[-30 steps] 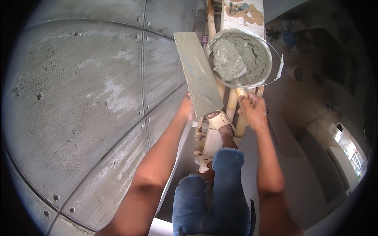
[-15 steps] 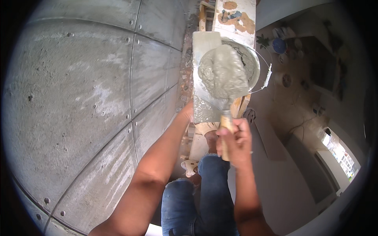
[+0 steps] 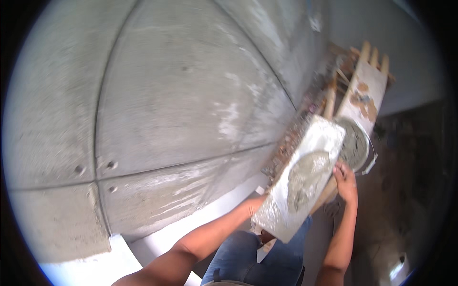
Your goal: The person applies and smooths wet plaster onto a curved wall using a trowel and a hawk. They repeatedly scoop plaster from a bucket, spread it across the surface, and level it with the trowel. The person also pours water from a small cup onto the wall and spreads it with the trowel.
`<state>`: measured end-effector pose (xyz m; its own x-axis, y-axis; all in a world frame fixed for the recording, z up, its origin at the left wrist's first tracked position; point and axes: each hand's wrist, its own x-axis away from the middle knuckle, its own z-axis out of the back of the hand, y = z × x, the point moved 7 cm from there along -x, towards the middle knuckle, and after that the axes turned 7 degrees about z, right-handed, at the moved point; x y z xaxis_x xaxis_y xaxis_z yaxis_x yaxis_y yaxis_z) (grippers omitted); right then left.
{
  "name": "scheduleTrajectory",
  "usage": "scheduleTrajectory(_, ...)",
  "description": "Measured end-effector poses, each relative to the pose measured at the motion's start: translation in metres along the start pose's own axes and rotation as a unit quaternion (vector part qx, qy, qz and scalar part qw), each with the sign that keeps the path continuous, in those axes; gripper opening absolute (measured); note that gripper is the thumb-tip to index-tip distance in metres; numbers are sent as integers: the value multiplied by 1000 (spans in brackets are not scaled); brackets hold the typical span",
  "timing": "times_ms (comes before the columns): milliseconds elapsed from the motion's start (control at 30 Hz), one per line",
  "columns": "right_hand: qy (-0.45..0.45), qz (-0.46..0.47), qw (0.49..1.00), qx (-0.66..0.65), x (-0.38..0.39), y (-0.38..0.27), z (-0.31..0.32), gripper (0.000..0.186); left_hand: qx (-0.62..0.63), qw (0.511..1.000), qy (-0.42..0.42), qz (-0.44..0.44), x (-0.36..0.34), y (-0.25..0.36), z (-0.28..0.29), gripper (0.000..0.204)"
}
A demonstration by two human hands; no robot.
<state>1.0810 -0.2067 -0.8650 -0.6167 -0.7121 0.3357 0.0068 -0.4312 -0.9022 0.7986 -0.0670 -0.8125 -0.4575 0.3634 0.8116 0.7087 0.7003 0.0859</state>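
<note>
A long pale rectangular hawk (image 3: pixel 317 135) slants over my knees, with a wet grey heap of mortar (image 3: pixel 305 183) on its middle. My left hand (image 3: pixel 257 205) grips it at the lower left, its fingers largely hidden beneath the board. At the board's right edge, beside the mortar, my right hand (image 3: pixel 347 182) is closed round a trowel, mostly hidden by the fingers and blur. Just beyond this hand is a bucket (image 3: pixel 366 138) of grey mortar with a wire handle, partly covered by the hawk.
A grey cement-rendered wall (image 3: pixel 186 90) with grooved joints and round dimples rises along the left. The bucket stands on a stained wooden bench (image 3: pixel 374 86) reaching away to the far right. Rubble (image 3: pixel 291 143) lies between wall and bench.
The view has swung left toward the wall. The trowel has come out from over the bucket to the hawk's right edge, and mortar now lies heaped on the hawk.
</note>
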Motion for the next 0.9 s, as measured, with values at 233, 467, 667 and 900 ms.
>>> scheduleTrajectory(233,-205,87,780,-585,121,-231,-145,50,-6,984,15,-178,185,-56,-52,42)
scheduleTrajectory(467,-361,-4,667,-651,224,-387,-269,52,178,932,10,-314,315,-117,-81,46)
scheduleTrajectory(667,-475,-9,607,-637,321,-515,-363,53,129,830,-71,-538,461,-177,-111,47)
scheduleTrajectory(900,-530,38,542,-651,396,-634,-406,55,41,791,145,-592,636,-302,-97,52)
